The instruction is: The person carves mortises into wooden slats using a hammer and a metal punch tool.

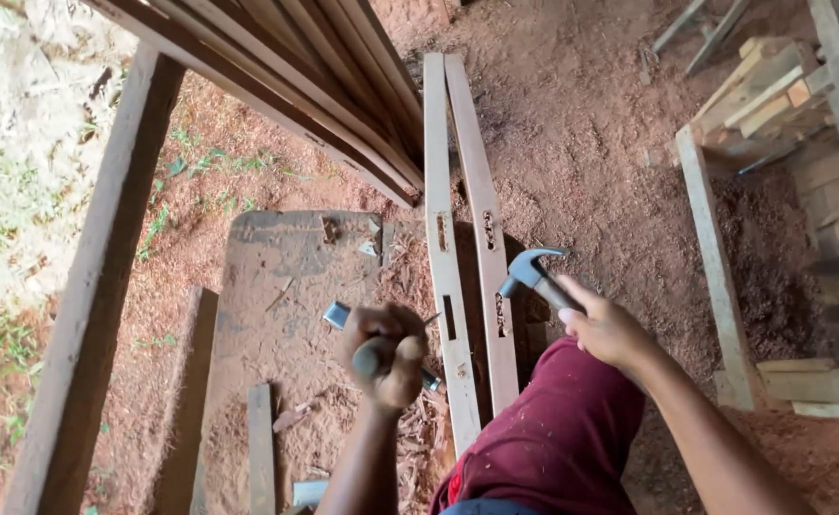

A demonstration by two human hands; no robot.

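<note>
A flat brown board point(276, 286) lies on the red, sawdust-strewn ground point(581, 143), with wood chips point(419, 410) scattered at its near right corner. A stack of dark planks point(314, 76) slants across the far left. A thick wooden post point(95, 286) runs along the left, grass point(0, 191) beyond it. To the right stands a pale upright plank point(715, 267) beside stacked timber offcuts point(772, 86).
</note>
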